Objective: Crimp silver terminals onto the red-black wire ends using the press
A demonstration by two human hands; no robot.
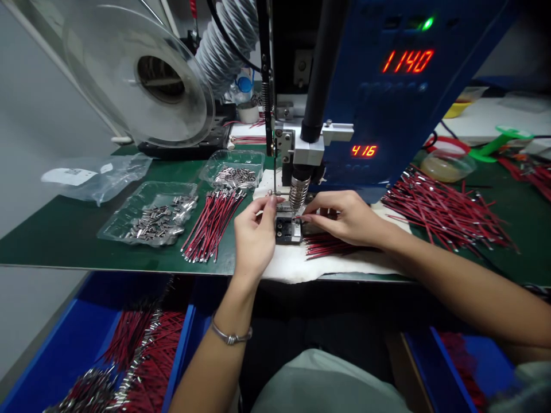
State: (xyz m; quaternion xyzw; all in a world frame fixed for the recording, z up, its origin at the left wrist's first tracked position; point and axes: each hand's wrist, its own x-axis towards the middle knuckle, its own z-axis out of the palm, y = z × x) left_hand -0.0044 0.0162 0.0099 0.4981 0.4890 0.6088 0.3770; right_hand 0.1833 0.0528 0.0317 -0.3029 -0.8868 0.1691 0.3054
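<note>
My left hand (pixel 255 234) is pinched at the left side of a small metal fixture (pixel 287 227) under the machine's ribbed nozzle (pixel 298 193); what the fingertips hold is too small to name. My right hand (pixel 344 217) is closed at the fixture's right side, fingertips pinching right by the nozzle. A bundle of red-and-black wires (pixel 327 245) lies under my right hand on a white cloth pad (pixel 301 265). Another bundle of wires (pixel 212 223) lies just left of my left hand.
Two clear trays of small metal sleeves (pixel 155 220) (pixel 235 175) sit on the green mat at left. A big heap of finished wires (pixel 447 212) lies at right. The blue machine (pixel 387 97) shows 1140 and 416. Blue bins (pixel 86 350) with wires stand below the bench edge.
</note>
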